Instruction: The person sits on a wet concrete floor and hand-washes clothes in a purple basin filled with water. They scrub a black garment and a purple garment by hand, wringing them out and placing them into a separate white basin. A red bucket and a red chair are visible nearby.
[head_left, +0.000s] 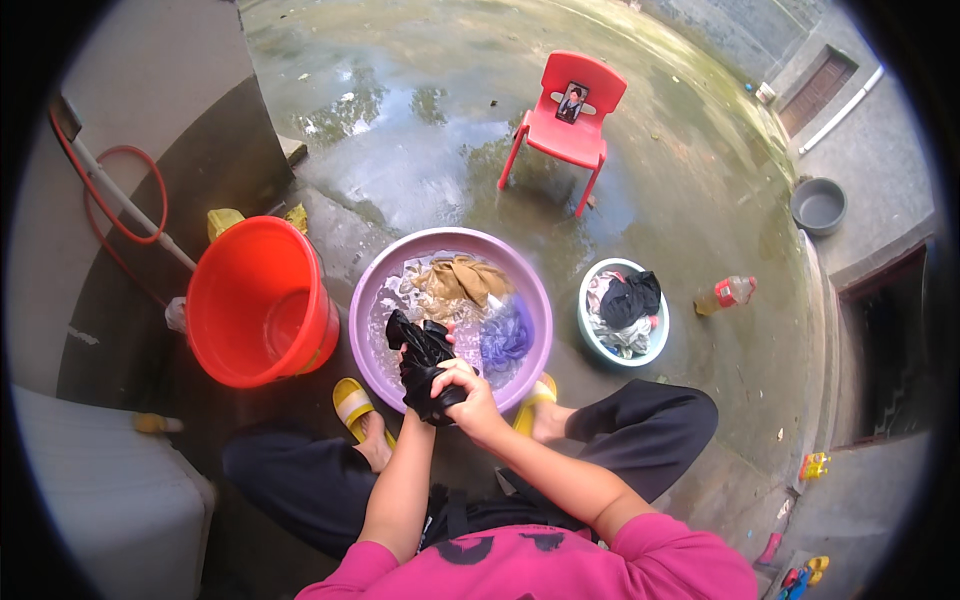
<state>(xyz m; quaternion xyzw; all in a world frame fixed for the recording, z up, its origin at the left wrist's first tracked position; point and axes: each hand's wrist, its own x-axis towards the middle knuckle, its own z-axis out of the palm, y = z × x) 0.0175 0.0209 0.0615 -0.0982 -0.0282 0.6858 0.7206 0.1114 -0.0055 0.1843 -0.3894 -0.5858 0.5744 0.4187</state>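
Note:
Both my hands grip a wet black garment (426, 367) over the near edge of a round purple plastic basin (541, 300). My right hand (469, 394) has its fingers curled around the bunched cloth. Most of my left hand (448, 335) is hidden under the garment, with only some fingertips showing beside it. Sudsy water fills the basin. In it, a tan cloth (463, 279) lies at the far side and a blue-violet cloth (506, 336) at the right.
A large red bucket (225, 315) stands at left, near a red hose (161, 187). At right are a pale basin of laundry (589, 330) and a plastic bottle (731, 292). Beyond, a phone (571, 103) leans on a red chair (562, 139). The concrete ground (667, 225) is wet.

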